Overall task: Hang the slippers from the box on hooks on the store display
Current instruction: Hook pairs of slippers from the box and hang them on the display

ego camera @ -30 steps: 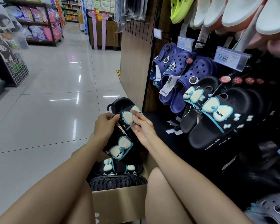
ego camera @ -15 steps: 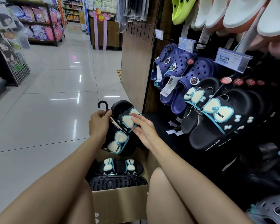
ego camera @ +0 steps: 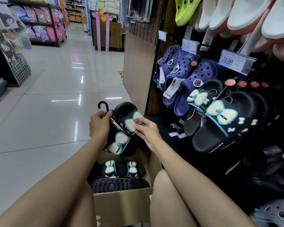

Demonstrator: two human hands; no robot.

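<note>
Now the black hanger hook (ego camera: pixel 102 104) stood clear above our left hand (ego camera: pixel 100 125), centre frame, where half a second before it barely cleared the thumb; a second before it lay tucked against the slipper. We held the hanger's stem pinched in that hand. Just right of it, our right hand (ego camera: pixel 147 132) pinched the bow strap of the slipper pair (ego camera: pixel 121 136), held above the box (ego camera: pixel 121 207). Judged: pair ready for hanging. Farther right, the display hook (ego camera: pixel 220 94) already carried matching pairs.
</note>
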